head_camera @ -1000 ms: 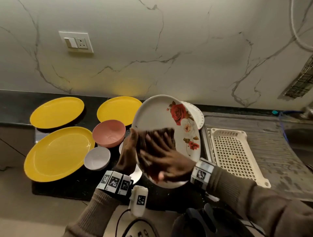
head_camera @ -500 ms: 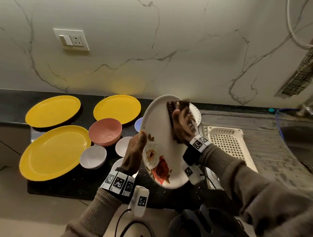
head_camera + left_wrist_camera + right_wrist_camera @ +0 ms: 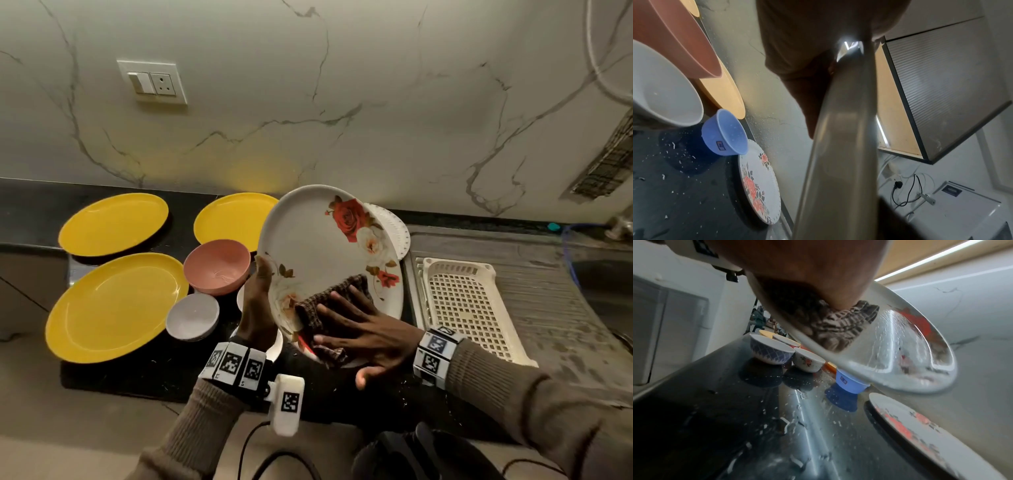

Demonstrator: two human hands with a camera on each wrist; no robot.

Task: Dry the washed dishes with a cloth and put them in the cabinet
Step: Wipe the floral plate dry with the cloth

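the right hand [image 3: 363, 335] has swept the cloth [image 3: 329, 308] from the plate's top edge down to its lower part, fingers spread flat and pressing. the left hand [image 3: 257, 308] pinches the rose plate [image 3: 318, 246] by its left rim, tilted above the dark wet counter [image 3: 113, 373]. drops still streak the plate, so drying likely continues. yellow plates [image 3: 113, 305] and bowls [image 3: 215, 267] wait beneath a marble wall [image 3: 376, 102].

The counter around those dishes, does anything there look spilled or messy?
Yes: the black counter is scattered with water droplets and small white flecks, thickest near the blue cup. The floral plate held by the left hand also shows wet streaks beside the cloth. Nothing looks broken.
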